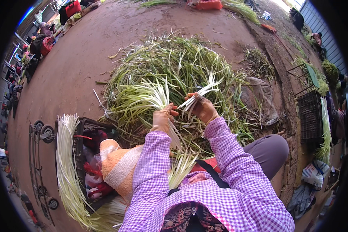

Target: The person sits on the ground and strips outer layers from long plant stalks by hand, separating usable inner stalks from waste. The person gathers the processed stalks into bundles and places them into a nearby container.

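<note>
My left hand (162,117) is closed around a bunch of long pale green and white stalks, like garlic chives (150,98), whose leafy part fans out to the upper left. Close by on the right, my right hand (201,107) grips a few thin white stalks (201,92) between thumb and fingers. Both hands are above a large heap of loose green leaves (185,61) on the ground. More pale stalks (181,171) lie across my lap. At the left, a thick bundle of long whitish stalks (65,162) drapes over the side of a black plastic crate (80,145).
An orange and white towel (119,165) lies beside the crate. A wheeled metal cart frame (36,171) stands far left. On the right are a crumpled sack (259,95), another black crate (310,117) and a green-seated stool (311,76). Other people work at both edges.
</note>
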### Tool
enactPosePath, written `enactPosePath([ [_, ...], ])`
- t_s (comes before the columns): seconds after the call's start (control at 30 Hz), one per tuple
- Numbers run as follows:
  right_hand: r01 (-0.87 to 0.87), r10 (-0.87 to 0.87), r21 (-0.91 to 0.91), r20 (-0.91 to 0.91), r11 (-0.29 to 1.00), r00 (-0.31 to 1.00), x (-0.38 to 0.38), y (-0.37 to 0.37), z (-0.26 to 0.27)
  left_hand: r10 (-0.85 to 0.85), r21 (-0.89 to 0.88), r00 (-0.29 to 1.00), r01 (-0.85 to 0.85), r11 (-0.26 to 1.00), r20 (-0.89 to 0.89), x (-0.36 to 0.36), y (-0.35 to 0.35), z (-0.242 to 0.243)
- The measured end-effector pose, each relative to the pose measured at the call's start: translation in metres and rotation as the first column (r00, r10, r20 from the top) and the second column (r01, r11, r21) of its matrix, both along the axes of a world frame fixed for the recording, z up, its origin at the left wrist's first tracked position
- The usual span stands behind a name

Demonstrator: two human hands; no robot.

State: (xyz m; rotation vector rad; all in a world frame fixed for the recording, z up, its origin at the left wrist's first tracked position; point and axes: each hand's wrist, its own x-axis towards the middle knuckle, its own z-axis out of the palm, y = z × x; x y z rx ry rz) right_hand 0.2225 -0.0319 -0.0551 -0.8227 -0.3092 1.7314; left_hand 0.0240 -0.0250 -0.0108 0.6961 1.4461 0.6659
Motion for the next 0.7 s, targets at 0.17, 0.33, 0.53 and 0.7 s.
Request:
enactPosePath([
  [0.17, 0.071, -0.065, 0.048, -0.125, 0.996, 0.990, -0.001, 0.005, -0.003, -0.034, 0.009, 0.948, 0.033, 0.999, 0.316, -0.001, -0.005, -0.008],
  [0.33, 0.071, -0.057, 0.064, -0.204, 0.995, 0.977, -0.006, 0.006, -0.014, -0.218, 0.039, 0.932, 0.216, 0.976, 0.290, -0.005, -0.006, -0.015],
  [0.53, -0.006, 0.002, -0.042, -0.093, 0.999, 0.996, -0.001, -0.001, -0.019, -0.156, 0.063, 0.977, 0.149, 0.987, 0.144, -0.003, -0.001, -0.017],
  [0.7, -0.117, 0.118, -0.011, 0.044, 0.993, 0.992, 0.009, -0.012, -0.014, -0.083, 0.071, 0.988, 0.075, 0.995, 0.127, 0.000, 0.000, -0.018],
])
